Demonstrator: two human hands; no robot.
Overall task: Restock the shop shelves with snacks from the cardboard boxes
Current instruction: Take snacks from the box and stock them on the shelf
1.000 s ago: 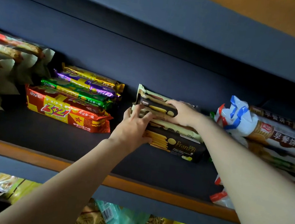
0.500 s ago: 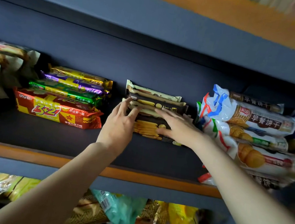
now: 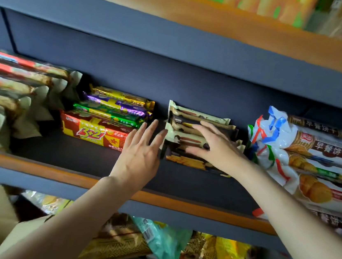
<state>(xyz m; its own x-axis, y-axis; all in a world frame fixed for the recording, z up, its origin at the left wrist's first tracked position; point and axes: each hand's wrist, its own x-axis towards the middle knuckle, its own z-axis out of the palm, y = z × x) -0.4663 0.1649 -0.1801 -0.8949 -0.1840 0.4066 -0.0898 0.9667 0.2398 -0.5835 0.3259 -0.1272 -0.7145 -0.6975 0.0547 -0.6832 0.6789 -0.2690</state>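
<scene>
A stack of black and cream biscuit packs (image 3: 197, 119) lies on the dark shelf board (image 3: 76, 156), mid shelf. My right hand (image 3: 213, 147) lies flat on the front of this stack, fingers straight and spread. Just left of the stack, my left hand (image 3: 141, 155) hovers with straight, spread fingers, its fingertips close to the stack's left end; contact is unclear. Neither hand holds a pack.
Left of the stack lies a pile of colourful packs with a red 3+2 pack (image 3: 94, 130) in front. White biscuit rolls (image 3: 314, 151) are piled on the right. Red-topped packs (image 3: 10, 79) fill the far left. More bags (image 3: 160, 240) sit on the shelf below.
My left hand has drawn back from the stack's left end and opened wide. My right hand slid from the top of the stack down to its front. The stack now looks squared up.
</scene>
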